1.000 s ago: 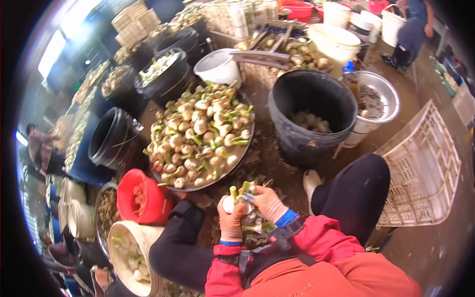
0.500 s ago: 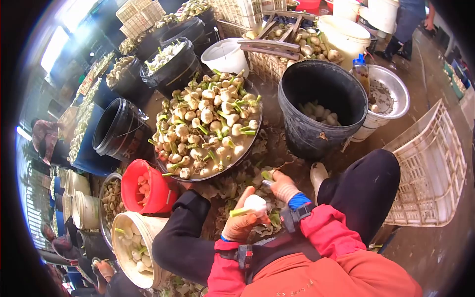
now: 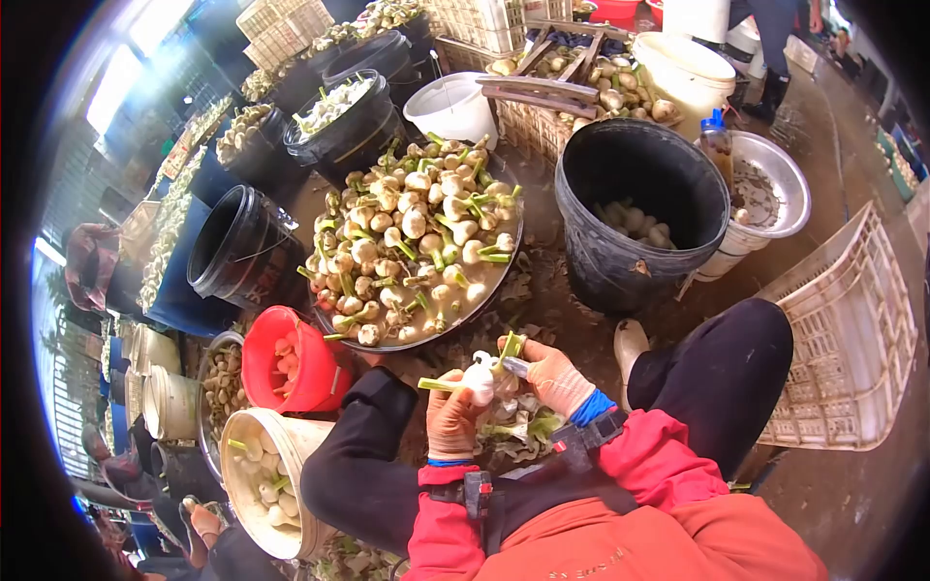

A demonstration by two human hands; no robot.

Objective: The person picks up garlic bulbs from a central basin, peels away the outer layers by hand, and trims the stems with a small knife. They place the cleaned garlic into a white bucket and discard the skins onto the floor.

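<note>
A white garlic bulb (image 3: 479, 382) with a short green stem pointing left is in my left hand (image 3: 451, 422), whose fingers are wrapped round it. Close on its right, my right hand (image 3: 559, 380) is closed on a small knife (image 3: 516, 367), of which only a bit of metal shows. A strip of green-yellow peel (image 3: 511, 347) stands up at the right fingertips, beside the bulb. Just beyond both hands lies a wide round tray (image 3: 489, 315) heaped with unpeeled garlic bulbs (image 3: 407, 228).
A black bucket (image 3: 572, 228) with some bulbs inside stands ahead right. To the left are a red bucket (image 3: 329, 373) and a cream bucket (image 3: 310, 450) of peeled garlic. A plastic crate (image 3: 843, 349) leans at my right knee. Peelings (image 3: 523, 416) litter the floor between my legs.
My hands have come together, the right with the knife meeting the garlic bulb in the left. The green peel now stands up from the right fingertips. The whole view has shifted slightly.
</note>
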